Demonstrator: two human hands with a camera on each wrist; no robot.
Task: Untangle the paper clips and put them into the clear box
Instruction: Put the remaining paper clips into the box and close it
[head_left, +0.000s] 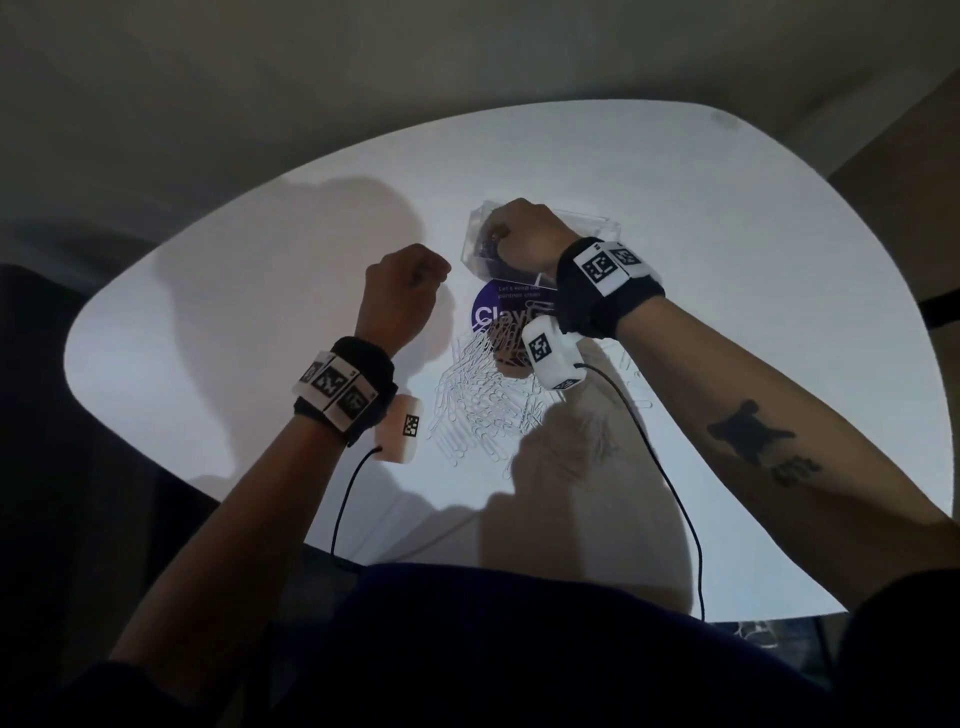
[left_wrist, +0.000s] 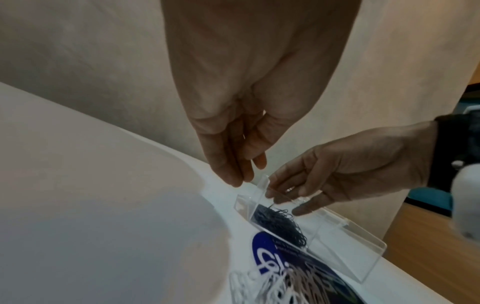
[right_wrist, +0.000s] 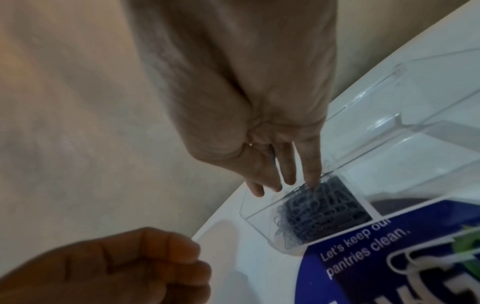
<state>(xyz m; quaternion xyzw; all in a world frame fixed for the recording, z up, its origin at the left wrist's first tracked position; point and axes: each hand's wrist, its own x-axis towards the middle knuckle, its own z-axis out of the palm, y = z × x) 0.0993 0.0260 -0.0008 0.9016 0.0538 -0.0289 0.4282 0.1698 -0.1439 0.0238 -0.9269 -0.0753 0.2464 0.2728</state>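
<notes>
Nearby, blue sticker (head_left: 498, 306) between clear box (head_left: 587, 221) and paper clips (head_left: 483, 400).

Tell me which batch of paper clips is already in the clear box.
The dark batch under the right hand lies inside the clear box; the pale heap lies loose on the table, partly over the blue sticker.

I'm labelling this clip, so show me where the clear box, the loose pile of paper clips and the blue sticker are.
clear box (right_wrist: 259, 218): right wrist view, on its near clear wall.
loose pile of paper clips (head_left: 478, 410): head view, middle of the pile on the table.
blue sticker (head_left: 485, 312): head view, on its left blue part.
</notes>
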